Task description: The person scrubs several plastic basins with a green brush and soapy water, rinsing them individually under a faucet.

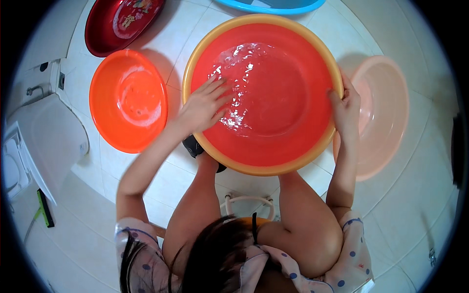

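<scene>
A large red basin (273,151) with a yellow-gold rim and water in it is in front of me, over my knees. My left hand (206,105) reaches over its left rim, fingers stretched and apart, with the fingertips at the rippling water. Nothing shows in that hand. On the opposite side, my right hand (346,105) grips the rim, thumb on the inside wall and fingers around the outer edge. Bright ripples run across the left half of the water. Whether the basin rests on the floor or is lifted, I cannot tell.
An orange basin (103,100) stands to the left, with a dark red basin (93,34) beyond it. A blue basin (293,9) is at the far edge, a pale pink basin (391,132) at the right. A green squeegee (45,207) lies by a white toilet (51,132).
</scene>
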